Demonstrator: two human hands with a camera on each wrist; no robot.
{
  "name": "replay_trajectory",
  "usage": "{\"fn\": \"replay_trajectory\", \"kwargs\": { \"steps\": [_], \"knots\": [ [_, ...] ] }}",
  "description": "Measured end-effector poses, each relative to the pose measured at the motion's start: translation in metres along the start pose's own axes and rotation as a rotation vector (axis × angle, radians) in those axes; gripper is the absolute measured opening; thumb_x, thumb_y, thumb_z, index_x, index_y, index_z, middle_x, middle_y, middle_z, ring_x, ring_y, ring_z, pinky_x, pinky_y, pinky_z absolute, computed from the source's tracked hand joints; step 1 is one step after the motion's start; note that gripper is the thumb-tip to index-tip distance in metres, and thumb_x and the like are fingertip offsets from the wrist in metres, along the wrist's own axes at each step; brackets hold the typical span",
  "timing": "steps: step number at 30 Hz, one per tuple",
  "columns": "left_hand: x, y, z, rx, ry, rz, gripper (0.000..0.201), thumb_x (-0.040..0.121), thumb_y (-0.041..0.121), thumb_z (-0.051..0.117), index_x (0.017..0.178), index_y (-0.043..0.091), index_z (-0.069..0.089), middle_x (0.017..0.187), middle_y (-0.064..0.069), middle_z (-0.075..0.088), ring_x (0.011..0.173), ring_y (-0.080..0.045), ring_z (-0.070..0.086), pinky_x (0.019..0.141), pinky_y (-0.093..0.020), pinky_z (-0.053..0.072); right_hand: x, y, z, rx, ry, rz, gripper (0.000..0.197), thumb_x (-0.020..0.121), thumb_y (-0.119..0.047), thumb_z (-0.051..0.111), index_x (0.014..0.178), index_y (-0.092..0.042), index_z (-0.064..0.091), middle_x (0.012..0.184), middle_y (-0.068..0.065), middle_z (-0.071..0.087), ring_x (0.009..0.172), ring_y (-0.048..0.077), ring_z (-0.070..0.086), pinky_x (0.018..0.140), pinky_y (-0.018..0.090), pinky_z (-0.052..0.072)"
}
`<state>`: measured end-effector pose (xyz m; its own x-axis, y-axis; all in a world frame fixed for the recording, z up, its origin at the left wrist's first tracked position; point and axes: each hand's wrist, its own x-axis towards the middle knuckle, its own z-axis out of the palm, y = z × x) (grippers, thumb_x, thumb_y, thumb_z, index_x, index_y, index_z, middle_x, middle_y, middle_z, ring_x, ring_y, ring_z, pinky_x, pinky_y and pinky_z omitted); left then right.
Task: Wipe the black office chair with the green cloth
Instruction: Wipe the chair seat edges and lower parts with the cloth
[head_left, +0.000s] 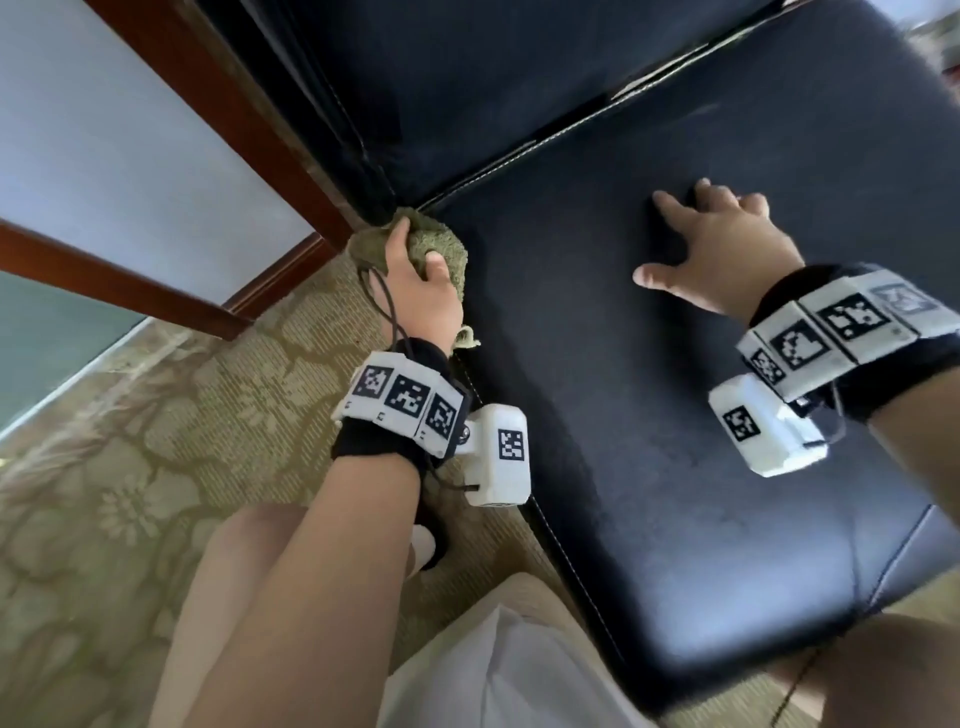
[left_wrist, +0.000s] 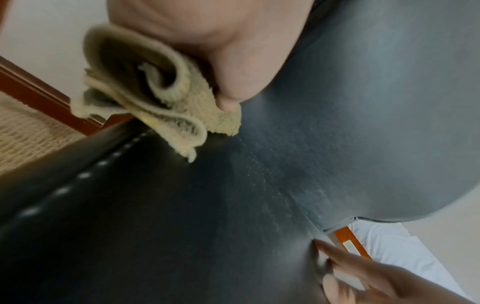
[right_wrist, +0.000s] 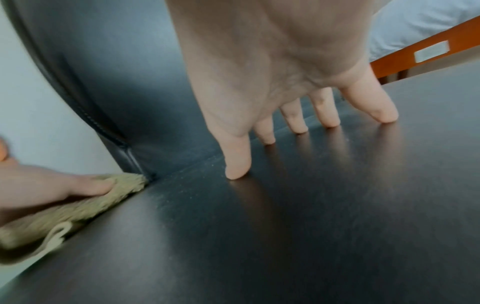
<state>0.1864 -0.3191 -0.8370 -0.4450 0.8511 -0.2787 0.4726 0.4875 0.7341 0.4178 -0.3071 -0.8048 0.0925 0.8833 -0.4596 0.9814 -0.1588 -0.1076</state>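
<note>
Black leather office chair seat (head_left: 649, 415): left hand (head_left: 421, 280) clutches bunched green terry cloth (head_left: 441, 249) at rear-left corner seam; right hand (head_left: 727, 254) splayed flat mid-seat. Unwiped seat lies rightward of cloth.

Black wristbands (head_left: 384, 441) bearing white marker blocks; apparently thin black cable.

- We are looking at the black chair seat (head_left: 649, 415), which is carrying everything here; its white-stitched edge is running along the left side.
- We are seeing the green cloth (head_left: 415, 249) lying bunched on the seat's back left corner, touching the backrest.
- We are seeing the right hand (head_left: 727, 249) resting spread fingertips (right_wrist: 236, 170) on the seat, well apart from the cloth.
</note>
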Motion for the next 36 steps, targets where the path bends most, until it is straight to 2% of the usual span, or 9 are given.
{"fn": "replay_trajectory", "kwargs": {
  "steps": [4, 6, 9, 14, 18, 24, 26, 30, 36],
  "knots": [
    [0.012, 0.016, 0.007, 0.025, 0.036, -0.101, 0.048, 0.099, 0.026, 0.041, 0.145, 0.029, 0.030, 0.138, -0.014, 0.039, 0.121, -0.031, 0.047, 0.101, -0.042, 0.041, 0.006, 0.000, -0.012, 0.038, 0.075, -0.042, 0.069, 0.086, -0.045, 0.059, 0.145, -0.031, 0.027, 0.146, 0.009, 0.026, 0.134, 0.031, 0.020, 0.100, 0.053, 0.032],
    [0.016, 0.026, 0.010, 0.079, 0.052, -0.099, 0.047, 0.099, 0.026, 0.040, 0.145, 0.026, 0.030, 0.138, -0.014, 0.039, 0.123, -0.031, 0.045, 0.102, -0.046, 0.039, 0.012, 0.001, -0.013, 0.076, 0.056, -0.060, 0.074, 0.085, -0.044, 0.061, 0.147, -0.034, 0.021, 0.153, 0.006, 0.017, 0.140, 0.028, 0.011, 0.104, 0.057, 0.027],
    [0.023, 0.037, 0.011, 0.275, 0.036, -0.025, 0.041, 0.098, 0.024, 0.041, 0.139, 0.021, 0.039, 0.137, -0.012, 0.042, 0.127, -0.029, 0.041, 0.103, -0.039, 0.036, 0.021, 0.001, -0.012, 0.068, -0.058, -0.072, 0.076, 0.087, -0.045, 0.058, 0.147, -0.040, 0.013, 0.158, -0.003, -0.001, 0.143, 0.030, -0.005, 0.106, 0.066, 0.019],
    [0.020, 0.056, 0.023, 0.525, -0.033, -0.013, 0.040, 0.099, 0.028, 0.038, 0.137, 0.019, 0.041, 0.140, -0.012, 0.038, 0.131, -0.029, 0.034, 0.106, -0.040, 0.028, 0.029, 0.002, -0.010, -0.051, -0.123, -0.116, 0.073, 0.090, -0.049, 0.050, 0.148, -0.038, 0.007, 0.158, -0.001, -0.005, 0.142, 0.038, -0.004, 0.102, 0.064, 0.030],
    [0.012, 0.072, 0.037, 0.621, -0.094, 0.014, 0.039, 0.100, 0.028, 0.035, 0.137, 0.018, 0.039, 0.144, -0.015, 0.031, 0.135, -0.033, 0.027, 0.107, -0.047, 0.030, 0.025, 0.000, -0.011, -0.078, -0.147, -0.108, 0.071, 0.092, -0.049, 0.046, 0.148, -0.038, 0.003, 0.158, -0.003, -0.008, 0.142, 0.037, -0.006, 0.102, 0.065, 0.030],
    [0.016, 0.050, -0.002, 0.583, -0.177, 0.177, 0.065, 0.093, 0.043, 0.050, 0.149, 0.027, 0.021, 0.142, -0.016, 0.033, 0.132, -0.031, 0.030, 0.108, -0.037, 0.021, 0.025, 0.002, -0.010, -0.136, -0.139, -0.138, 0.070, 0.093, -0.052, 0.041, 0.148, -0.038, 0.000, 0.158, -0.002, -0.008, 0.142, 0.039, -0.003, 0.103, 0.057, 0.034],
    [0.026, 0.051, -0.014, 0.576, -0.236, 0.220, 0.066, 0.088, 0.042, 0.059, 0.145, 0.025, 0.031, 0.141, -0.016, 0.033, 0.131, -0.031, 0.032, 0.107, -0.035, 0.024, 0.026, 0.004, -0.008, -0.155, -0.128, -0.151, 0.070, 0.093, -0.053, 0.039, 0.148, -0.039, -0.002, 0.158, -0.002, -0.008, 0.142, 0.039, -0.002, 0.103, 0.055, 0.035],
    [0.044, 0.056, -0.021, 0.678, -0.295, 0.349, 0.050, 0.087, 0.035, 0.063, 0.130, 0.012, 0.050, 0.132, -0.017, 0.048, 0.120, -0.032, 0.047, 0.098, -0.036, 0.036, 0.028, 0.006, -0.005, -0.154, -0.116, -0.157, 0.069, 0.094, -0.054, 0.037, 0.147, -0.040, -0.004, 0.158, -0.002, -0.010, 0.143, 0.038, -0.002, 0.106, 0.049, 0.033],
    [0.023, 0.058, -0.038, 0.484, -0.252, 0.445, 0.040, 0.085, 0.023, 0.066, 0.123, 0.013, 0.058, 0.120, -0.013, 0.059, 0.111, -0.029, 0.055, 0.090, -0.031, 0.039, 0.009, -0.011, -0.011, -0.055, -0.135, -0.056, 0.069, 0.095, -0.045, 0.044, 0.148, -0.037, 0.001, 0.158, -0.001, -0.009, 0.143, 0.036, -0.008, 0.106, 0.063, 0.021]
  ]
}}
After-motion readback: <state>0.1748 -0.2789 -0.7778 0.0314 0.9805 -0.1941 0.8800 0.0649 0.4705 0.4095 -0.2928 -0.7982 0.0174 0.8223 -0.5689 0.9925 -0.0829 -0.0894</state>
